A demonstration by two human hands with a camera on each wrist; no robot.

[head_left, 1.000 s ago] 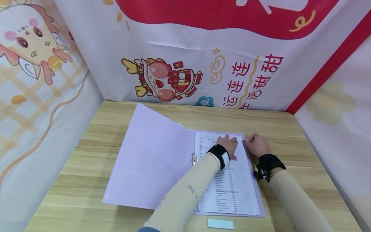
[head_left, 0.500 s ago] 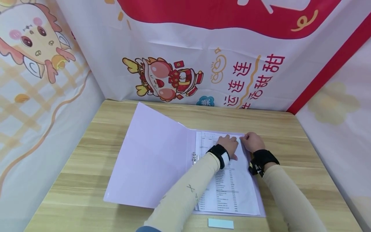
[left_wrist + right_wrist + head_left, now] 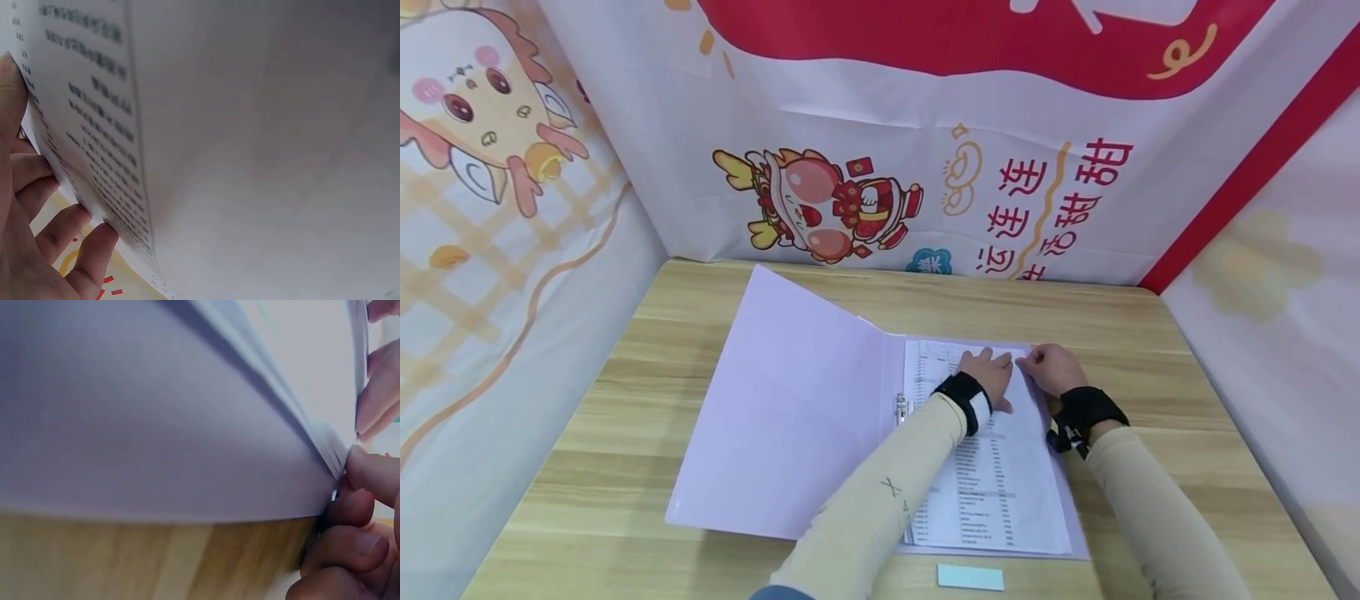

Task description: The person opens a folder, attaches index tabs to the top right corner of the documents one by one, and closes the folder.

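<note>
A lilac folder (image 3: pixel 790 417) lies open on the table, its left cover raised at a slant. Inside its right half is a stack of printed paper sheets (image 3: pixel 1030 492), beside a metal clip (image 3: pixel 902 408) at the spine. My left hand (image 3: pixel 987 377) rests on the upper part of the sheets with its fingers spread. In the left wrist view its fingertips (image 3: pixel 103 237) touch the printed page. At the top right corner, my right hand (image 3: pixel 1056 369) pinches the sheets' edge between thumb and curled fingers. The right wrist view shows several sheet edges (image 3: pixel 294 419) gathered at that pinch.
A small pale blue strip (image 3: pixel 970 577) lies on the wooden table (image 3: pixel 595 467) just in front of the folder. Printed cloth walls (image 3: pixel 850 100) enclose the table at the back and both sides.
My right hand has moved a little left, from the folder's right edge onto the sheets' top corner. My left hand has stayed in place on the sheets.
</note>
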